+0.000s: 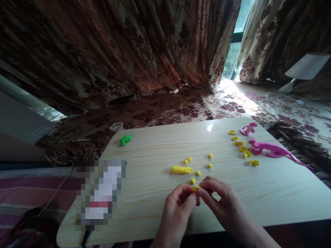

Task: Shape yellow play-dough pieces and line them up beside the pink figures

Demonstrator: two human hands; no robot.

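Note:
Between the fingertips of both hands is a small piece of yellow modelling clay (196, 188), pressed rather flat. My left hand (178, 210) pinches its left side, and my right hand (219, 196) pinches its right side. Just beyond the fingers lie several small yellow clay balls (192, 181). A yellow clay roll (181, 169) rests to their left, its right end dented. Farther right, several thin, curved yellow clay pieces (239, 143) sit in a loose row.
A pink clay figure with a long tail (274, 150) and a smaller pink clay piece (249, 128) lie at the table's right. A green clay piece (126, 140) is at the far left. A blurred-out device with a cable (88, 234) lies on the wooden table (144, 206).

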